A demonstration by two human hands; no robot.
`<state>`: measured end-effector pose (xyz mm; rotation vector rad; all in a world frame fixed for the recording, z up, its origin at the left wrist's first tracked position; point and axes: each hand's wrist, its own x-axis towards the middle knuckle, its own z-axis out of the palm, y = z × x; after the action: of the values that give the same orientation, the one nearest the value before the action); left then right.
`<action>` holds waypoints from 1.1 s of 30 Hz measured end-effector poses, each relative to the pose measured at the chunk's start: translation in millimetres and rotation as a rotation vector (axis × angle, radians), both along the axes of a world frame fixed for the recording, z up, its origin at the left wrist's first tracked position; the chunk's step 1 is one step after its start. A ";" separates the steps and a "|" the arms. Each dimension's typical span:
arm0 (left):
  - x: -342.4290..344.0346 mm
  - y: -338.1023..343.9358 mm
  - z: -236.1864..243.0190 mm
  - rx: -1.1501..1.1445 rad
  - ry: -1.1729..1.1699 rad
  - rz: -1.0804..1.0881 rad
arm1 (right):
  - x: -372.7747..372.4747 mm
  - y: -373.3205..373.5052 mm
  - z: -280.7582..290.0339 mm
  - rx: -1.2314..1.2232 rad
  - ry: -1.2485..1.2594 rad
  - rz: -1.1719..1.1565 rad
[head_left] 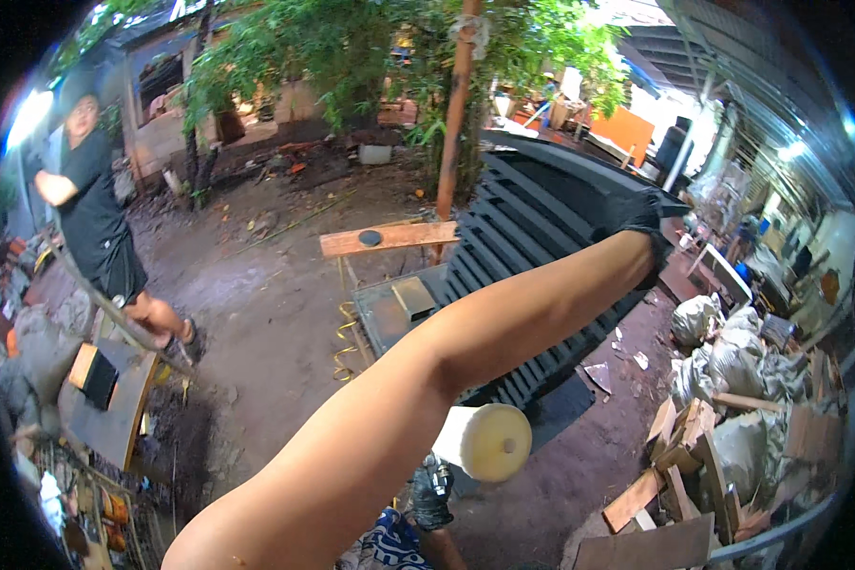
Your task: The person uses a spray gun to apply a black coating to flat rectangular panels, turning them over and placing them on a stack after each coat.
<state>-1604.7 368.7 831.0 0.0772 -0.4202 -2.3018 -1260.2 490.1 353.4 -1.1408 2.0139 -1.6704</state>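
My left arm stretches diagonally across the view to my black-gloved left hand [639, 228], which grips the top corner of a black slatted wooden piece [513, 237]. Low in the middle, my black-gloved right hand [431, 496] holds a spray gun [435, 470] topped by a white cup [484, 442], partly behind my forearm. The slatted piece leans at a tilt over a worn worktable [380, 309] with a small board [410, 296] on it.
A person in black [100, 237] stands at left beside a low bench [123, 408]. A plank [347, 244] and a post [451, 142] stand behind the worktable. Sacks [731, 370] and wood scraps [674, 494] are piled at right.
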 end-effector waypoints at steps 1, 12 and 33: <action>7.3 -11.2 6.8 -0.101 -0.011 0.031 | 2.0 -1.8 -1.9 0.002 -0.001 0.003; 449.5 -186.7 -31.2 -0.452 0.366 -0.150 | 13.3 -62.8 -41.3 0.035 0.002 0.016; 1332.4 -77.1 -403.8 -0.108 -0.821 0.905 | 459.9 -268.2 4.3 0.142 -0.499 0.480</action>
<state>-272.2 291.5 427.2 0.9674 -0.7254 -1.2650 -800.3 221.9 357.7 -0.9411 1.3914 -1.3686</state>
